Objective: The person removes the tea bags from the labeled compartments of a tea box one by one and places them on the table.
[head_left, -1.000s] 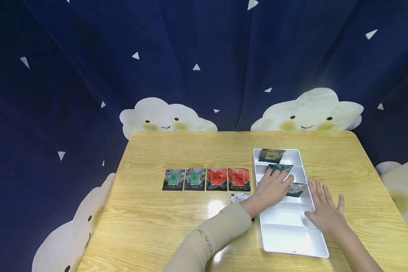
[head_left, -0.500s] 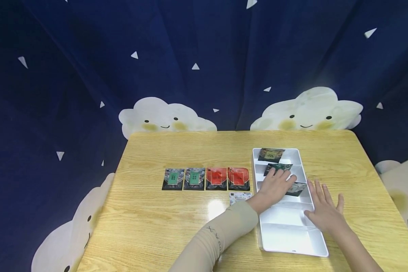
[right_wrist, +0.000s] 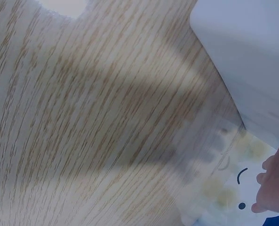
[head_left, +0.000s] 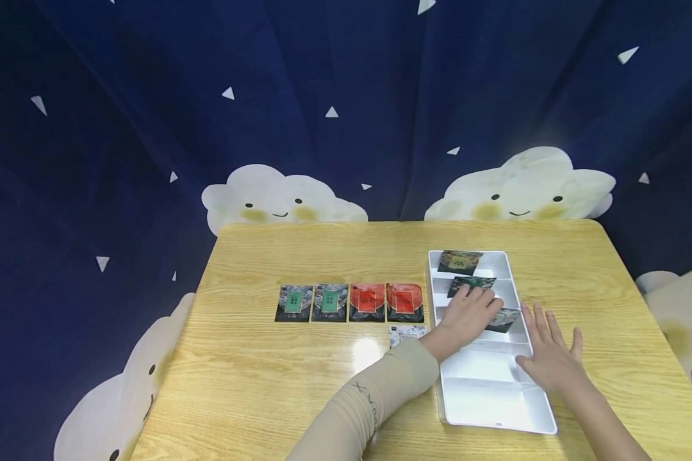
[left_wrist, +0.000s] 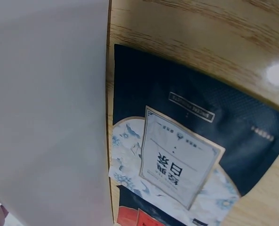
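Note:
My left hand [head_left: 466, 317] reaches into a white divided tray [head_left: 498, 406], its fingers over the second and third compartments. Its fingertips overlap the lower edge of a dark green tea packet [head_left: 473, 283]. A grey-and-black tea packet [head_left: 504, 319] leans in the third compartment, partly covered by this hand; I cannot tell whether the hand grips it. Fingers spread, my right hand [head_left: 553, 360] rests against the tray's right side. In the right wrist view only a bit of this hand [right_wrist: 276, 186] shows, beside the tray wall [right_wrist: 252, 56].
A black-and-gold packet [head_left: 460, 262] leans in the farthest compartment. Left of the tray lie two green-labelled packets [head_left: 294, 303] and two red packets [head_left: 368, 302] in a row. A white-and-black flowered tea packet [left_wrist: 177, 155] lies against the tray's left wall, partly under my forearm.
My left hand has shifted slightly right over the tray, showing more of the dark green packet, and then stayed still. The right hand keeps its place at the tray's side.

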